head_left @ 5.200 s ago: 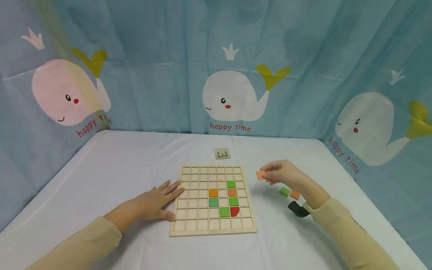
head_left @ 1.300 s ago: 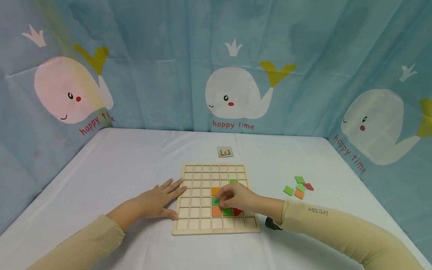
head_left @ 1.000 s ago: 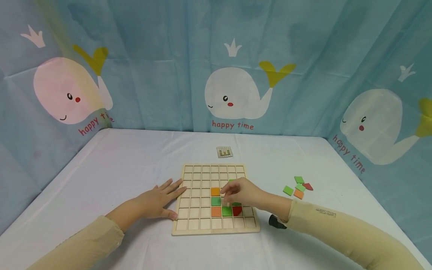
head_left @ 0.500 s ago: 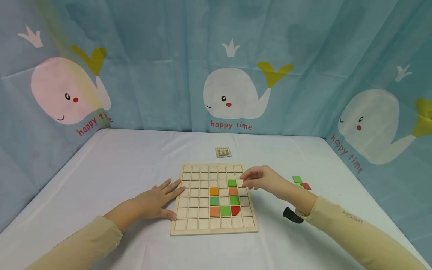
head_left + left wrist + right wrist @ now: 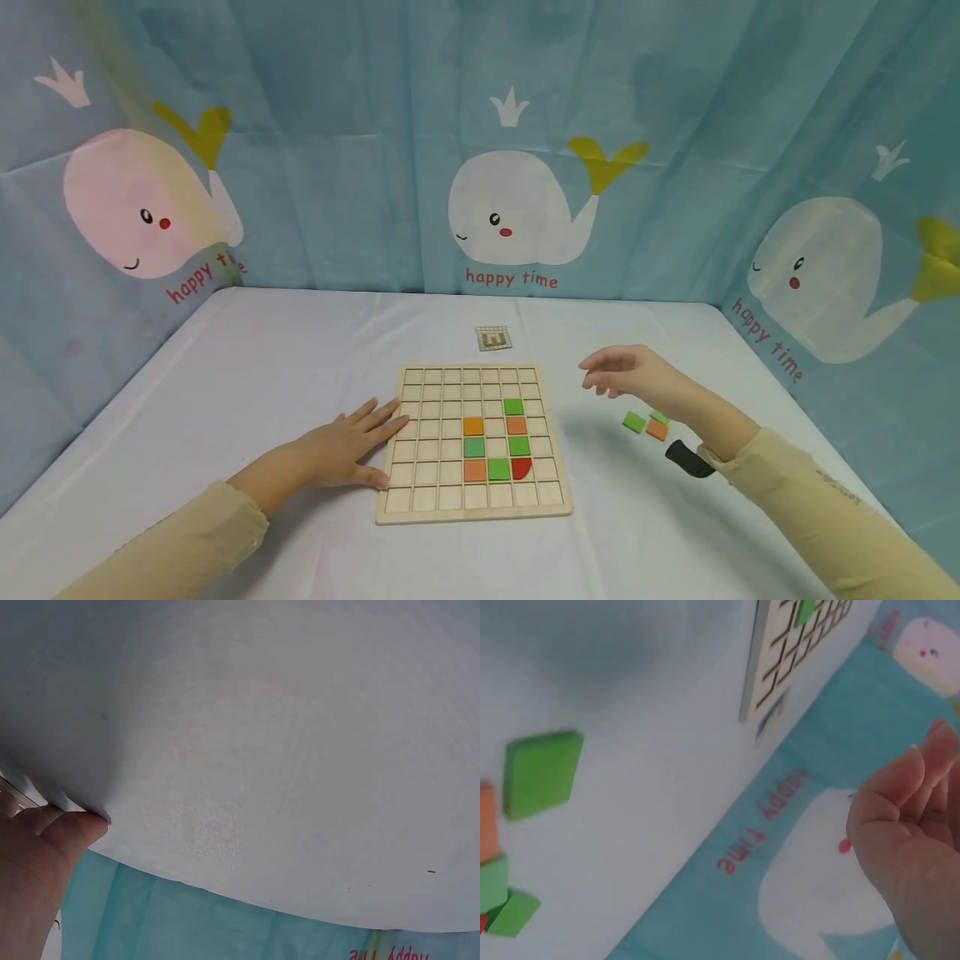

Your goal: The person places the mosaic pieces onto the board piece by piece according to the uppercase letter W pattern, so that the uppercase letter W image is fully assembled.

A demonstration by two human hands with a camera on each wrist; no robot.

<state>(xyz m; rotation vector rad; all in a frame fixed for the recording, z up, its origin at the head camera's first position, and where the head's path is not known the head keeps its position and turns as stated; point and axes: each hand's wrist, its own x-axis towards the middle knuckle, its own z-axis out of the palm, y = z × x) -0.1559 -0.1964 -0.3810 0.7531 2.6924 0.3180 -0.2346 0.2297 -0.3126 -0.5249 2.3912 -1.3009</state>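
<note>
My left hand (image 5: 337,450) lies with spread fingers on the left edge of a wooden grid board (image 5: 420,500). Seated in its cells are an orange tile (image 5: 473,426), a teal tile (image 5: 474,447), a salmon-orange tile (image 5: 476,470), a red rounded tile (image 5: 521,468) and several others, mostly green. Right of the board, my right hand (image 5: 637,382) hovers above the table, fingers loosely bent, nothing visible in them. Below it lie a loose green tile (image 5: 633,422) and an orange tile (image 5: 657,429); the right wrist view also has a light green tile (image 5: 491,883).
A small printed pattern card (image 5: 493,338) lies behind the board. Near my right wrist is a dark object (image 5: 688,459), partly covered by the sleeve. The white tabletop (image 5: 315,333) meets a blue whale-print curtain (image 5: 337,208) at the back and sides.
The salmon-orange tile earlier pinched in my right hand now sits in the board's lower row. That hand has left the board and moved right, toward the loose tiles. My left hand stays put.
</note>
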